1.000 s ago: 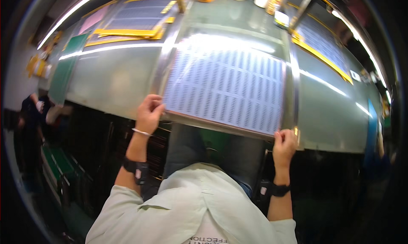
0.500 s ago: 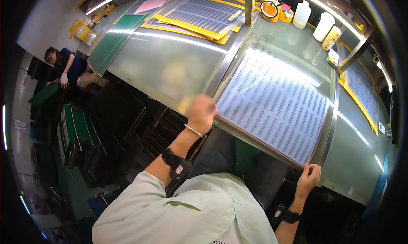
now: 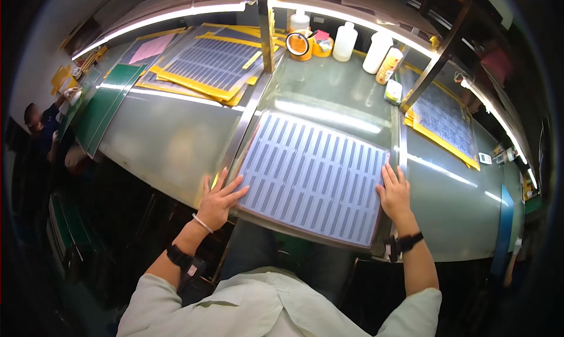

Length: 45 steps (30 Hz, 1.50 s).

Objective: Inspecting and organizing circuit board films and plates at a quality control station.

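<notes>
A flat, pale blue-white panel [image 3: 311, 181] with rows of dark dashed strips lies on the glass-like worktop in front of me. At its left edge my left hand [image 3: 218, 203] rests with fingers spread, the fingertips touching the panel's rim. My right hand [image 3: 396, 190] lies along the opposite edge, fingers stretched out and upward, touching or nearly touching the side. Neither hand grips anything. A thin reddish rim shows along the panel's border.
Yellow-edged film sheets [image 3: 200, 67] and a green board [image 3: 111, 102] lie on the left worktop. White bottles [image 3: 345, 42], an orange tape roll [image 3: 298, 45] and a can [image 3: 389, 66] stand at the back. A metal post [image 3: 265, 31] rises there. A person [image 3: 44, 128] works far left.
My right hand has moved from the panel's near right corner up along its right edge, fingers opening. My left hand has spread out on the left edge. The view has turned.
</notes>
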Available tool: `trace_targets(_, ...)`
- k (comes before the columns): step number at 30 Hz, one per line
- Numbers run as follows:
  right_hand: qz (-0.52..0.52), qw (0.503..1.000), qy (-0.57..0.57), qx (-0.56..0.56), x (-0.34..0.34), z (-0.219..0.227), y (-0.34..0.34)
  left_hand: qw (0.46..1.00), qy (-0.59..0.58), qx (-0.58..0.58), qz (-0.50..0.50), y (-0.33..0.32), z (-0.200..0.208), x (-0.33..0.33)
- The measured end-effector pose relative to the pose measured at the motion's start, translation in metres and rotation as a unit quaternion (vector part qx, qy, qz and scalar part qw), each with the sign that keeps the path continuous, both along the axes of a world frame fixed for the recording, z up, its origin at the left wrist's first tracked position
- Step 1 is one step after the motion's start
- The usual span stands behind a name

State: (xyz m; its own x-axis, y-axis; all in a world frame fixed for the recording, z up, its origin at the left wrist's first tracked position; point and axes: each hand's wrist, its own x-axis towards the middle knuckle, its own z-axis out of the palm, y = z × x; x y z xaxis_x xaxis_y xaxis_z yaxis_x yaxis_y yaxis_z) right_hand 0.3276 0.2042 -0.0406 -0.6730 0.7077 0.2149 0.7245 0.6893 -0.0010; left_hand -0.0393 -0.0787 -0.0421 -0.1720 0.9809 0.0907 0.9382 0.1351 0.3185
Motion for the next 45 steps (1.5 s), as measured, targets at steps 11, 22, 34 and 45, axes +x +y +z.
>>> trace_targets(11,-0.006,0.998,0.057,-0.004,-0.021,-0.023,0.055,0.998,0.045,0.022,-0.037,0.085,0.007,-0.027)
trace_targets(22,-0.037,0.999,0.020,-0.018,-0.014,-0.024,0.047,0.989,0.076,0.004,0.126,0.196,-0.036,-0.031)
trace_targets(34,0.040,0.994,-0.008,-0.097,0.067,0.004,-0.205,0.982,0.089,0.012,0.165,0.141,-0.031,-0.018)
trace_targets(45,-0.143,0.493,0.475,-0.715,0.055,0.017,-0.143,0.978,0.055,-0.009,0.201,-0.003,-0.011,-0.047)
